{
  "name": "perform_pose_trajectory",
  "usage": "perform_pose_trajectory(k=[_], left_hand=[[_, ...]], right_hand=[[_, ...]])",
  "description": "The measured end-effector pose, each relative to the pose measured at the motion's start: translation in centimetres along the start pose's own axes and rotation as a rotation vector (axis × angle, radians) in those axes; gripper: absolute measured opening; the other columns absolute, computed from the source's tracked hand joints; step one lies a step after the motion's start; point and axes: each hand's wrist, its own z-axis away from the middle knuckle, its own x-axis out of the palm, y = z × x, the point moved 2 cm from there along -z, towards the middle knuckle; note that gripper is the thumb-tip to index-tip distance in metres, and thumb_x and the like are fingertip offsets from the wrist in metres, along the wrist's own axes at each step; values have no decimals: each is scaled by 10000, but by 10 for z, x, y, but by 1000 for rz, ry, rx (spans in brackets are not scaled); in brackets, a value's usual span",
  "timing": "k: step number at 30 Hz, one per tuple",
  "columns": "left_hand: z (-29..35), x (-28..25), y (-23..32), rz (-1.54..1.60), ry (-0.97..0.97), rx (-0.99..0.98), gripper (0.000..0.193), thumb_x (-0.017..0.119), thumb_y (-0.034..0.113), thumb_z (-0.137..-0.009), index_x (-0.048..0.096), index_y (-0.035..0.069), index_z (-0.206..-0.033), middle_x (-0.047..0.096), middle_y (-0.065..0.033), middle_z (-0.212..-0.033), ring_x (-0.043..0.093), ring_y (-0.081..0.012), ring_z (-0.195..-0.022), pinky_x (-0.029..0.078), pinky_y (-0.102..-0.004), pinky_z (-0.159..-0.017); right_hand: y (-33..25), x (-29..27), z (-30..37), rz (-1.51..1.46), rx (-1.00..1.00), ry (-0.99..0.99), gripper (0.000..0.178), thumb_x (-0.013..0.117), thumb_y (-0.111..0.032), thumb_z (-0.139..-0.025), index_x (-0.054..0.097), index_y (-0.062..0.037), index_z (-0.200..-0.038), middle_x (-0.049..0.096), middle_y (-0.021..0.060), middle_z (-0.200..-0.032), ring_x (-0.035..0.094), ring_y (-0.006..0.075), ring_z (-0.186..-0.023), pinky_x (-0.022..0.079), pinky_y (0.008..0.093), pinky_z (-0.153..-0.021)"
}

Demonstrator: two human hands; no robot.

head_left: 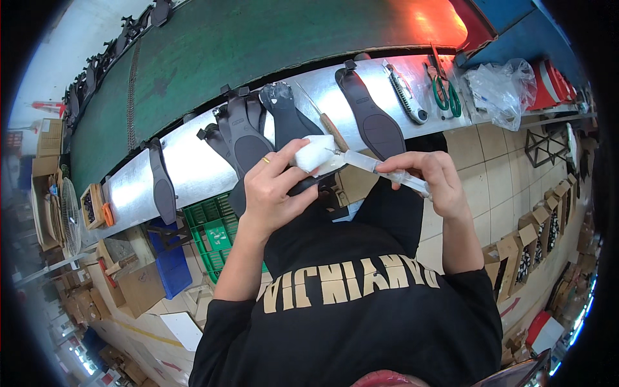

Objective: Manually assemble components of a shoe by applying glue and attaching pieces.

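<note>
My left hand (274, 193), a ring on one finger, pinches a soft white wad (313, 153), perhaps cotton or foam. A clear plastic syringe (364, 161) lies in my right hand (440, 184), its tip pointing left and meeting or nearly meeting the wad's right side. Just beyond the wad, a thin tool with a wooden handle (333, 130) rests on the metal ledge (184, 158). Several black sole-shaped parts (248, 132) are bunched near my left hand, one with a pale, patchy end (279, 95). Another black sole-shaped part (377, 122) lies beyond my right hand.
A box cutter (406, 95), green-handled scissors (445, 90) and a clear plastic bag (500, 90) lie along the ledge to the right. Behind runs a green conveyor belt (213, 51). Below left stands a green crate (216, 235); cardboard boxes (509, 258) line the floor at right.
</note>
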Motion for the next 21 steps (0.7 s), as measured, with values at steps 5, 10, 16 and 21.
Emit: perform_pose_trajectory(k=[5,10,16,21], left_hand=[[0,-1,9,-83,-177,159,251,775,98,-546,699,65,-783,677,-68,-1158,588,-206,-652,493,-313,-593],[-1,3,5,51,-79,29,216,757,58,-563,726,41,-775,698,-103,-1120,632,-219,-686,521,-298,-645],[4,14,7,254,26,-233,207,773,18,-660,756,-3,-865,705,-162,-1107,713,-230,-883,545,-285,-778],[8,7,-12,366,183,-467,203,783,18,-737,751,-45,-928,706,-166,-1072,696,-195,-927,530,-275,-802]], right_hand=[[-16,-13,-14,216,110,-224,496,410,-333,-1057,731,44,-1036,728,104,-894,634,132,-752,505,272,-714],[-23,-11,-25,290,168,-297,535,386,-361,-1056,714,62,-1075,722,109,-929,647,163,-779,511,303,-750],[-20,-7,-9,161,93,-109,562,370,-399,-1061,660,65,-1186,714,116,-963,635,103,-763,438,205,-590],[-19,-13,12,32,58,32,443,412,-310,-1057,679,18,-1187,709,60,-893,541,32,-674,390,185,-562]])
